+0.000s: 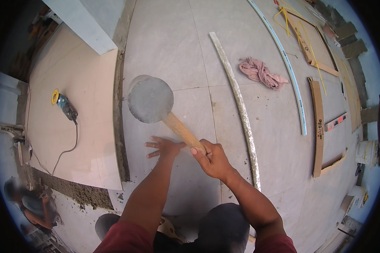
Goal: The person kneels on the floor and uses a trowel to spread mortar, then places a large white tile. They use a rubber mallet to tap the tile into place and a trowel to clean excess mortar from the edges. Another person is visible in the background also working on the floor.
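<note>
My right hand [213, 160] is wrapped round the wooden handle of a rubber mallet [151, 100]. The mallet's broad grey head is held up over the floor, to the far left of that hand. My left hand [166, 148] lies flat with its fingers spread on a large grey floor tile [190, 177], beneath and beside the handle. Part of its thumb is hidden near the mallet handle. To the right of my right hand lies a long straight bar [236, 92], crusted with pale mortar.
An angle grinder [66, 105] with a cord rests on a beige slab [95, 147] at left. A pink rag [262, 74], a pale blue pipe [289, 63] and cardboard pieces [316, 126] lie at right. White buckets [366, 152] stand farther right. Another person [36, 206] is at lower left.
</note>
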### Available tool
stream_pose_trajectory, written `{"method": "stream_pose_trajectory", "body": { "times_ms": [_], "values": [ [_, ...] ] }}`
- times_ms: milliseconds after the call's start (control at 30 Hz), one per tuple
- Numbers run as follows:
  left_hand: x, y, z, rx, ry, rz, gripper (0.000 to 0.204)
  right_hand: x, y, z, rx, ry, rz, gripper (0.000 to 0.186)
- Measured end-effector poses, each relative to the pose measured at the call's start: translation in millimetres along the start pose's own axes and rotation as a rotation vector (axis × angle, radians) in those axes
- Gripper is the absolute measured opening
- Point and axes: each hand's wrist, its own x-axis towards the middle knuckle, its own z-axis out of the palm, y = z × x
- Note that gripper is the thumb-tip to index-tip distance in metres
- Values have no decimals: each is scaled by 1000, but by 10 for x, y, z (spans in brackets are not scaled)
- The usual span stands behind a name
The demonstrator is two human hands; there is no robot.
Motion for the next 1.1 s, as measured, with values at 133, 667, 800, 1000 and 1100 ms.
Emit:
{"method": "stream_pose_trajectory", "body": {
  "times_ms": [133,667,800,1000,1100],
  "values": [
    [-199,123,2,34,-65,41,162,-77,776,-101,-260,16,68,70],
    [-411,-121,169,-53,218,180,155,-363,1253,-284,-309,-120,491,67],
    [-561,-833,1052,7,542,462,113,-598,1292,-263,-279,-148,520,71],
    [-1362,-2003,2114,95,660,639,83,-860,1709,-255,-340,-108,482,73],
    [-1403,-2073,2087,115,658,639,81,-999,1766,-214,-336,-75,444,72]
  ]
}}
